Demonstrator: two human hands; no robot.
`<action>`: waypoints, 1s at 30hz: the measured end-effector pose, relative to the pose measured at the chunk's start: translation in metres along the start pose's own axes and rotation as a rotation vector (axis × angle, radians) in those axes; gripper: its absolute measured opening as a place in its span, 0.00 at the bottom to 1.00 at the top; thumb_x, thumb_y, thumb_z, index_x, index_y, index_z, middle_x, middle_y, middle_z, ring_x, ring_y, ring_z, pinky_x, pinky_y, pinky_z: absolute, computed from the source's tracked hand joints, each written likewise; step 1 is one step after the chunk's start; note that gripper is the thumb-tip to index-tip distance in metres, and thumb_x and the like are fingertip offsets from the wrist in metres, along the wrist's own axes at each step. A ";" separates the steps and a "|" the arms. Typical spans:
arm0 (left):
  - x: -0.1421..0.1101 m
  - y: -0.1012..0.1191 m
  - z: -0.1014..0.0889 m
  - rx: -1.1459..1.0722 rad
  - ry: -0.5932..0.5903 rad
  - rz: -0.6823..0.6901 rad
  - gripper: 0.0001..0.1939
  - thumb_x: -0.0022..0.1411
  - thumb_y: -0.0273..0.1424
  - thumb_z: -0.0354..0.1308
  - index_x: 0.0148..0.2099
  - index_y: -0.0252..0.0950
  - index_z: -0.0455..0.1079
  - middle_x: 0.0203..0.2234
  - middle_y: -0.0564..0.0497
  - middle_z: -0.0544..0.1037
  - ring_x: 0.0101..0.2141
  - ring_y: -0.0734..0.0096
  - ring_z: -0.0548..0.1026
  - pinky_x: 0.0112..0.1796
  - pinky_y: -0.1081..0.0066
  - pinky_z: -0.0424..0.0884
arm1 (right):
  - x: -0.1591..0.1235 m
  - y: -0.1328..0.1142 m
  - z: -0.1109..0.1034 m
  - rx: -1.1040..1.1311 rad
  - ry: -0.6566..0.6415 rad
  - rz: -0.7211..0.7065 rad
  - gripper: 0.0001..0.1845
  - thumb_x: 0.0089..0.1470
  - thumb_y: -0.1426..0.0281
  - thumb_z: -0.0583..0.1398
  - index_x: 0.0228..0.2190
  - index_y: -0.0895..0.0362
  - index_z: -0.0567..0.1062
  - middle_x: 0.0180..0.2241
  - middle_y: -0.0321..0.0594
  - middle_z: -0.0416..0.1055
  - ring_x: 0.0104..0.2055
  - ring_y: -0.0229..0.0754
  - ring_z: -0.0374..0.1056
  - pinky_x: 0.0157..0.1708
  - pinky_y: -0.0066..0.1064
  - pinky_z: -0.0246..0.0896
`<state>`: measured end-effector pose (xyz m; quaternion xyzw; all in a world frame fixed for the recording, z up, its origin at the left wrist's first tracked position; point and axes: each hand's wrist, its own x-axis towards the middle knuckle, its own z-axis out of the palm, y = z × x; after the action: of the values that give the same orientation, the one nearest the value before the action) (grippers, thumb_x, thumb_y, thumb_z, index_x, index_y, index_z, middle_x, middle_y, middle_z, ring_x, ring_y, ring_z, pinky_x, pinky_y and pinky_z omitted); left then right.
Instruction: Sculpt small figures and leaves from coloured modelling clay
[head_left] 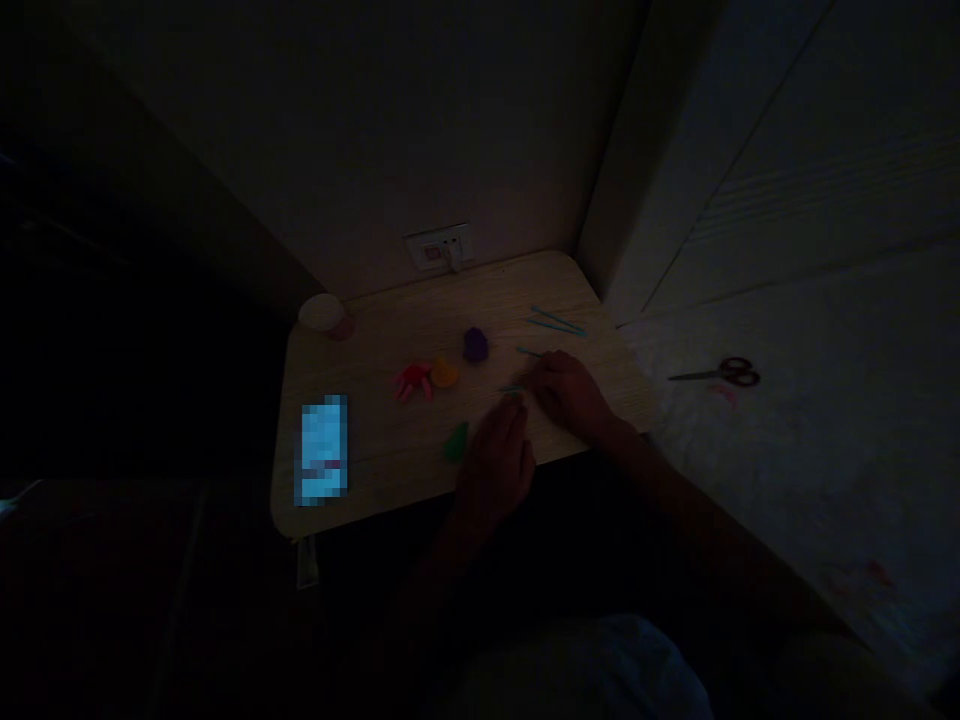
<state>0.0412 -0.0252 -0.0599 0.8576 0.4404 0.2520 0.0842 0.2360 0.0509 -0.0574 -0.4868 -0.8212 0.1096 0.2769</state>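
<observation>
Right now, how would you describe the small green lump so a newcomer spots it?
On the pale wood tabletop, find the left hand at the front edge. Just left of it lies the small green lump; colour separates it from the round orange lump and purple lump farther back.

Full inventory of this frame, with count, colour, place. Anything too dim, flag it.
table: 1, pale wood, centre
sticks: at least three, blue, two behind the right hand, the rest at the hands
green lump: 1, green, left of the left hand
purple lump: 1, purple, mid-table
orange lump: 1, orange, left of and nearer than the purple
legged piece: 1, red and pink, beside the orange
cup: 1, whitish, back left corner
screen: 1, lit blue, pixelated, table's left
socket: 1, whitish, wall, plug in it
scissors: 1, dark red handles, pale surface at right
scrap: 1, pink, by the scissors
left hand, right hand: 1 each, table's front right; grip too dim
</observation>
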 end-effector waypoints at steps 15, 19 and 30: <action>-0.001 -0.002 -0.001 0.020 -0.004 0.002 0.26 0.69 0.24 0.51 0.68 0.31 0.62 0.66 0.37 0.71 0.64 0.49 0.69 0.63 0.48 0.67 | 0.010 0.016 0.001 -0.020 0.015 -0.179 0.15 0.66 0.73 0.59 0.39 0.51 0.87 0.37 0.46 0.77 0.42 0.50 0.66 0.41 0.41 0.55; -0.002 -0.003 0.000 0.010 -0.007 0.002 0.27 0.69 0.24 0.52 0.69 0.33 0.61 0.65 0.37 0.71 0.64 0.49 0.69 0.63 0.47 0.67 | 0.011 0.018 0.001 0.031 0.020 -0.166 0.16 0.67 0.72 0.57 0.38 0.52 0.86 0.37 0.45 0.77 0.41 0.50 0.67 0.43 0.42 0.59; 0.011 -0.008 -0.002 -0.144 0.140 -0.091 0.25 0.68 0.17 0.44 0.64 0.34 0.62 0.58 0.38 0.73 0.60 0.56 0.70 0.62 0.52 0.69 | -0.019 0.005 -0.007 0.147 0.186 0.053 0.11 0.68 0.69 0.57 0.43 0.55 0.80 0.39 0.47 0.77 0.44 0.52 0.70 0.48 0.46 0.66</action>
<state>0.0394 -0.0122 -0.0570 0.8087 0.4647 0.3380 0.1260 0.2503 0.0365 -0.0601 -0.4947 -0.7686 0.1313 0.3839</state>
